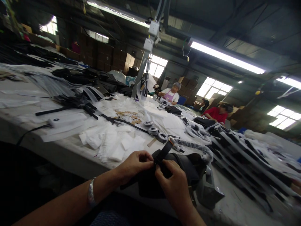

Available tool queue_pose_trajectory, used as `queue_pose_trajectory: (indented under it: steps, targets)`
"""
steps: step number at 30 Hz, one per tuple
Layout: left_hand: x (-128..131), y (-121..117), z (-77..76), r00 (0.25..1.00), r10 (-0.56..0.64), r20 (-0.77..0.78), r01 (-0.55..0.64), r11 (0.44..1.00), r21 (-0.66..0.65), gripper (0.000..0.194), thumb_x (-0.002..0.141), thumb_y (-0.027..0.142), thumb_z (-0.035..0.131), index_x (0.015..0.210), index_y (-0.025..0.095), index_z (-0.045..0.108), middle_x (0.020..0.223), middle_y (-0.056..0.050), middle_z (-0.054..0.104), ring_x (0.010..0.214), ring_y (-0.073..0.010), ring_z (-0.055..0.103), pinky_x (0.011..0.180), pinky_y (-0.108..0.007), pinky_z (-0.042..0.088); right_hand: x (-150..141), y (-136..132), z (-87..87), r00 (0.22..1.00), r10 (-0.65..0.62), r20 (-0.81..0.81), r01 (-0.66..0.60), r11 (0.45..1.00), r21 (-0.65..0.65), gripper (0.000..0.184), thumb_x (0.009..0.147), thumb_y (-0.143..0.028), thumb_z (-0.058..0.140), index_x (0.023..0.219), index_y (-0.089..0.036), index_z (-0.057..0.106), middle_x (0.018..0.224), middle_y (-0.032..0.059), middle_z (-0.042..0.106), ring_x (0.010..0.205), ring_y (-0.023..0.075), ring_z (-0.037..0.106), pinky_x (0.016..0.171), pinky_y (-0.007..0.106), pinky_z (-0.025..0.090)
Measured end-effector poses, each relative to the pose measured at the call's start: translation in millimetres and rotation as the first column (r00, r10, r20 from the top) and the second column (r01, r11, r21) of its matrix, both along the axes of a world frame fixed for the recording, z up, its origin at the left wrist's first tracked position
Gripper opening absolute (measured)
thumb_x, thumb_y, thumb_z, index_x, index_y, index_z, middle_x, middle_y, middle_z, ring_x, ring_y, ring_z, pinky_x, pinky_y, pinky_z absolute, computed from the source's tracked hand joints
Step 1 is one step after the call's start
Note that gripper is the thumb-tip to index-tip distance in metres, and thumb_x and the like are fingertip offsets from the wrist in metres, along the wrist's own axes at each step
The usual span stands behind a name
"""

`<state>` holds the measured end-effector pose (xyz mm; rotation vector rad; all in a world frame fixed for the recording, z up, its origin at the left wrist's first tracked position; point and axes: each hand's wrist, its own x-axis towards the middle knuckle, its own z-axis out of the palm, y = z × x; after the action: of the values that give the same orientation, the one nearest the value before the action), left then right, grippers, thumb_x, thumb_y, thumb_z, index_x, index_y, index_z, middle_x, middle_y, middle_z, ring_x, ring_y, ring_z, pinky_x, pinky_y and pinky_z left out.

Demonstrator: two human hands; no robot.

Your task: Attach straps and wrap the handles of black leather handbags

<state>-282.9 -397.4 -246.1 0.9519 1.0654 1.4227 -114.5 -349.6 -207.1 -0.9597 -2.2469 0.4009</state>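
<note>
A black bag (150, 188) rests at the near edge of the table in front of me. From its top rises a black strap (165, 151) with a gold-coloured metal piece at its tip. My left hand (136, 164), a silver bracelet on its wrist, pinches the dark material at the strap's base between thumb and fingers. Close beside it on the right, my right hand (174, 180) is closed on the same strap base, fingertips nearly meeting the left ones. The exact spot they grip is dark and partly hidden by the fingers.
White sheets and packets (117, 141) cover the table left of the bag. White rolls (153, 131) lie beyond it. Piled black-and-white strips (244, 163) and a grey block-like object (210, 190) stand to the right. Two people sit farther back; a sloping pole (141, 75) carries sockets.
</note>
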Motion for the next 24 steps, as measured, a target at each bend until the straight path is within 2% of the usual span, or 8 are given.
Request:
queue_pose_trajectory:
  steps: [5,10,14,19,22,24]
  targets:
    - [-5.1,-1.8,1.7,0.999,-0.023,-0.029,0.024,0.999,0.028,0.033,0.069,0.042,0.080,0.081,0.014,0.067,0.068,0.003,0.060,0.062,-0.0111,0.051,0.060,-0.022,0.035,1.8,1.2,2.4,0.992,0.054,0.118,-0.068,0.991,0.116,0.016,0.086,-0.024,0.055,0.091,-0.018,0.069,0.084,0.0083,0.071,0.082,0.0254,0.062,0.077,0.038,0.045]
    - [-9.2,-3.5,5.4,0.996,-0.059,-0.067,0.062,0.997,0.046,0.029,0.071,0.038,0.079,0.082,0.014,0.068,0.068,0.002,0.061,0.064,-0.0112,0.051,0.061,-0.022,0.035,0.1,-0.3,5.1,0.990,0.050,0.129,-0.066,0.990,0.127,0.010,0.082,-0.021,0.056,0.079,-0.019,0.066,0.075,0.0063,0.067,0.076,0.0246,0.061,0.072,0.036,0.043]
    - [-7.2,-1.9,5.2,0.995,-0.040,-0.087,0.044,0.998,0.040,0.027,0.071,0.037,0.078,0.080,0.014,0.067,0.068,0.003,0.060,0.064,-0.0116,0.052,0.061,-0.022,0.036,-4.5,-0.1,2.6,0.998,0.003,0.057,-0.004,1.000,0.013,0.011,0.079,-0.023,0.057,0.070,-0.020,0.063,0.073,0.0060,0.066,0.076,0.0246,0.061,0.070,0.034,0.045]
    - [-0.9,1.8,1.4,0.991,-0.026,-0.130,0.034,0.998,0.060,0.025,0.074,0.036,0.076,0.086,0.016,0.065,0.071,0.003,0.060,0.065,-0.0116,0.053,0.061,-0.021,0.039,-9.1,2.0,1.1,0.997,-0.013,-0.079,-0.004,0.978,-0.208,0.017,0.080,-0.025,0.055,0.086,-0.018,0.069,0.086,0.0069,0.072,0.085,0.0252,0.066,0.076,0.032,0.049]
    - [-1.8,2.2,2.9,0.973,0.026,-0.229,0.001,0.993,0.119,0.021,0.077,0.033,0.072,0.090,0.018,0.064,0.079,0.001,0.063,0.073,-0.0146,0.058,0.067,-0.023,0.044,-3.8,3.0,10.8,0.998,0.036,-0.052,-0.046,0.975,-0.219,0.021,0.083,-0.029,0.054,0.089,-0.016,0.070,0.087,0.0085,0.072,0.086,0.0265,0.066,0.076,0.033,0.050]
    - [-6.4,2.0,11.4,0.959,0.061,-0.278,-0.020,0.989,0.148,0.020,0.079,0.033,0.069,0.093,0.019,0.065,0.090,-0.002,0.067,0.084,-0.0189,0.062,0.075,-0.026,0.047,4.8,5.6,21.0,0.993,0.109,-0.036,-0.115,0.964,-0.238,0.024,0.086,-0.034,0.056,0.093,-0.017,0.072,0.091,0.0086,0.072,0.090,0.0268,0.066,0.080,0.034,0.050]
